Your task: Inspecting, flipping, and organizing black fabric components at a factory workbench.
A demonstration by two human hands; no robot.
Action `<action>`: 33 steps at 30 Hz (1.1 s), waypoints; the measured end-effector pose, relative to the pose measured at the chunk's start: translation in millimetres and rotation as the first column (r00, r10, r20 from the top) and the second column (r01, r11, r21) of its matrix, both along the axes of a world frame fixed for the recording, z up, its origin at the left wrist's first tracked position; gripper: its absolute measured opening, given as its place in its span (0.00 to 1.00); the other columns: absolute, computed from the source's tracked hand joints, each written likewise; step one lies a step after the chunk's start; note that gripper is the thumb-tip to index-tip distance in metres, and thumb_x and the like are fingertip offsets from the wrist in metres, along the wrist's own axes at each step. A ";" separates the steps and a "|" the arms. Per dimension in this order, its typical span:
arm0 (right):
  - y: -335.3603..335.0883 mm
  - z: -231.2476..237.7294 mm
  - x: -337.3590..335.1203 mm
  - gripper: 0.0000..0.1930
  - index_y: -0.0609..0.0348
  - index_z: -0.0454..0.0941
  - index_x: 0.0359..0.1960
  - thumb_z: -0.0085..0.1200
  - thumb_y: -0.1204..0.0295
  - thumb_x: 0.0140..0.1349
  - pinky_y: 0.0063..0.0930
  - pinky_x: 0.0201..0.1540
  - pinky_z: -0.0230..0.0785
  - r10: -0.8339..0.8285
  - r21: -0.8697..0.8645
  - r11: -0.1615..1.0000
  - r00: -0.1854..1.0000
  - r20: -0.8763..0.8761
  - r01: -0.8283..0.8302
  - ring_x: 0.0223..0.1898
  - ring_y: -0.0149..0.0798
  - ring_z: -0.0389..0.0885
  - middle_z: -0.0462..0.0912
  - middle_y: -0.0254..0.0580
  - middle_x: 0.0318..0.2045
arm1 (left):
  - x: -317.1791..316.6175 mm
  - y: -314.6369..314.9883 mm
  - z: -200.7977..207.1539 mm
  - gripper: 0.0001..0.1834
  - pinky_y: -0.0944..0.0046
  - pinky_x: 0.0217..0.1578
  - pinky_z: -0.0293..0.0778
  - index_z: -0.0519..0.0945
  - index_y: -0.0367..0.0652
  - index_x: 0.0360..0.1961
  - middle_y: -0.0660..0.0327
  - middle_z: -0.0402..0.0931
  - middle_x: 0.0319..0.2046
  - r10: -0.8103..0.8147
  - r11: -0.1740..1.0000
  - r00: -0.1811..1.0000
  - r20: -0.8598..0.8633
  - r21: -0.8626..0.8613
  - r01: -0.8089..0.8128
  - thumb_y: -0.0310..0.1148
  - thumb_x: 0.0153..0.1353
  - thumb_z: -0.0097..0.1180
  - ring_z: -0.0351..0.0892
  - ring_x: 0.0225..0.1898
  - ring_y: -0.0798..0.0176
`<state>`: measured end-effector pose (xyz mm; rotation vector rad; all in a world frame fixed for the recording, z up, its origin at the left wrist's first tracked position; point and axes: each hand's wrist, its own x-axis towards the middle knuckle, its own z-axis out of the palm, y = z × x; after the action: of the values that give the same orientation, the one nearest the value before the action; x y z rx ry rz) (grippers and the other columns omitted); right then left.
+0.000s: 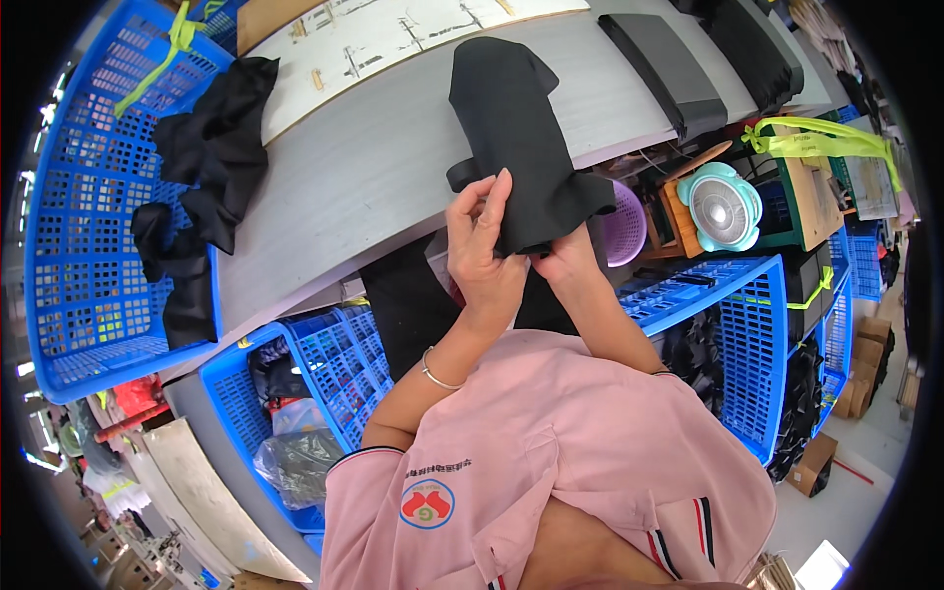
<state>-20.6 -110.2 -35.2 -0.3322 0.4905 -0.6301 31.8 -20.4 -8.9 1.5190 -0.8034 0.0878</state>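
Observation:
A long black fabric piece (511, 128) lies over the grey table's front edge, its near end hanging toward me. My left hand (484, 241) is closed on the left side of that near end, with the fingertips bent up against the cloth. From below, my right hand (570, 254) grips the same end; most of its fingers are hidden under the fabric. Narrow flaps stick out on both sides of the piece, close to my hands. Further right on the table, two black fabric stacks (659, 74) (742, 54) lie side by side.
A blue plastic basket (88, 226) with black cloth draped over its rim stands at the left. More blue baskets (752, 344) flank me below the grey table (344, 167). A purple basket (623, 226) and a turquoise fan (726, 206) are at the right. A white board (393, 44) lies at the back.

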 end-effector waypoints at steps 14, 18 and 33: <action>-5.4 -16.5 15.9 0.16 0.65 0.73 0.53 0.55 0.73 0.65 0.31 0.56 0.70 -0.485 -0.926 0.352 0.819 -0.308 -0.140 0.53 0.43 0.77 0.78 0.44 0.49 | 16.4 22.6 -23.3 0.31 0.69 0.51 0.72 0.72 0.40 0.65 0.56 0.75 0.57 -0.030 0.993 0.997 -0.075 0.108 0.038 0.14 0.59 0.47 0.76 0.51 0.68; -15.7 -8.0 12.9 0.18 0.65 0.73 0.55 0.56 0.74 0.65 0.28 0.57 0.66 -0.060 -0.803 0.453 0.886 -0.461 -0.387 0.52 0.35 0.75 0.77 0.40 0.51 | 25.6 30.8 -45.5 0.29 0.72 0.47 0.73 0.70 0.41 0.66 0.58 0.80 0.51 -0.033 0.999 0.873 -0.486 0.008 0.042 0.17 0.63 0.49 0.77 0.45 0.73; -13.0 -0.3 26.9 0.15 0.61 0.78 0.49 0.56 0.68 0.62 0.36 0.50 0.70 0.062 -0.672 0.145 0.684 -0.727 -0.726 0.45 0.51 0.78 0.79 0.52 0.43 | 22.8 38.0 -89.5 0.16 0.67 0.35 0.83 0.77 0.31 0.54 0.58 0.82 0.42 -0.136 0.980 0.543 -0.829 -0.193 -0.049 0.19 0.68 0.46 0.83 0.36 0.67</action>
<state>6.3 -123.3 -35.4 -1.8886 0.4638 -0.1291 54.6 17.6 -98.4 1.1367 -0.0228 -0.5732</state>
